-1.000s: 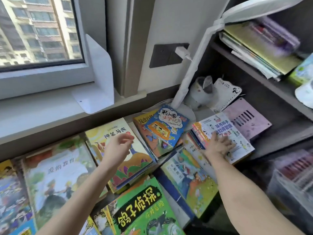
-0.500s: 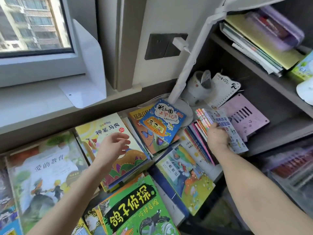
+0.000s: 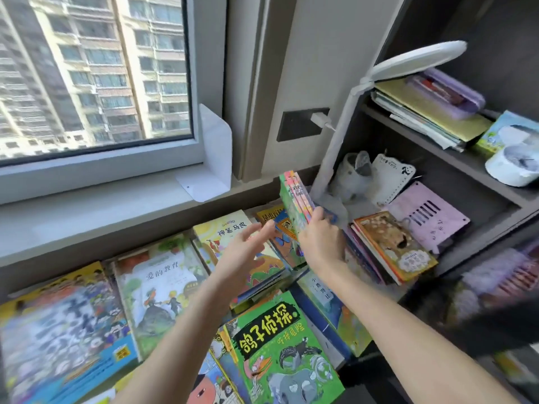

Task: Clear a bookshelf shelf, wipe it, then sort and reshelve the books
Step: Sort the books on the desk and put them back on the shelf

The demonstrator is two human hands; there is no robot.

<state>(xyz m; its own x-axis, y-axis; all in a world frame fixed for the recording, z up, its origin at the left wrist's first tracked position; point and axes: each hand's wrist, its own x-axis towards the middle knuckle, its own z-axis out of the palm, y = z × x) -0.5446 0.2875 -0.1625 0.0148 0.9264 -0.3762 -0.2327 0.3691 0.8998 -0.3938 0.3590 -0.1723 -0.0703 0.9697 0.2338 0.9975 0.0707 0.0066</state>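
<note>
My right hand (image 3: 320, 237) grips a small bundle of thin books (image 3: 296, 196), held upright and lifted above the desk, spines toward me. My left hand (image 3: 248, 243) hovers just left of the bundle with fingers straight, holding nothing. Beneath them children's books lie spread over the desk: a yellow picture book (image 3: 224, 231), a green detective book (image 3: 280, 345), a pale illustrated book (image 3: 157, 284). A short stack topped by a brown-covered book (image 3: 393, 246) remains on the dark lower shelf (image 3: 495, 211).
A white lamp (image 3: 414, 59) rises from the shelf corner beside a crumpled bag (image 3: 353, 173), a notepad (image 3: 390, 176) and a pink card (image 3: 428, 214). The upper shelf carries stacked papers (image 3: 428, 118) and a tape roll (image 3: 510, 167). A white bookend (image 3: 213, 158) stands on the window sill.
My right hand has lifted the bundle off the shelf stack and swung it left, upright. My left hand has risen toward it. The brown-covered book beneath is uncovered.
</note>
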